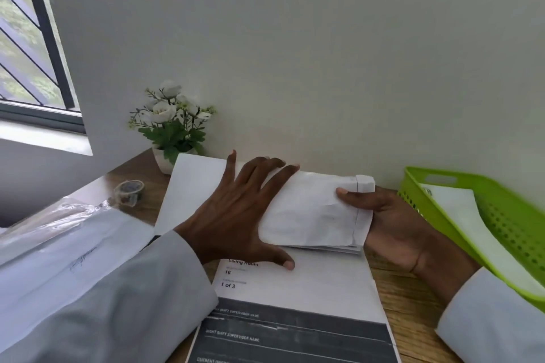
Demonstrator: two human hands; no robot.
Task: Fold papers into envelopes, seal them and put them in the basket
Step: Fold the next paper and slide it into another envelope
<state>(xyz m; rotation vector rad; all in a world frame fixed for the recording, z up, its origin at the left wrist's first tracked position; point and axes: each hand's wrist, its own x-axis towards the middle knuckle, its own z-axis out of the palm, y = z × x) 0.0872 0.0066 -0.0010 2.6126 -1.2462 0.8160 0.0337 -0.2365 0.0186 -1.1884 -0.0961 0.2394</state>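
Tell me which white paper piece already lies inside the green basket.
The white sheet leaning on the green basket wall at right. The folded envelope is in both hands; the printed form lies on the desk.

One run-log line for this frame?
stage: folding | left hand: flat on folded paper | right hand: grips its right end | green basket: holds one paper | tape roll: untouched

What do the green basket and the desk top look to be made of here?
Green basket: looks like moulded plastic, glossy lime green, with a perforated wall and a cut-out handle. Desk top: wood or wood-look laminate, brown with visible grain lines; which of the two cannot be told.
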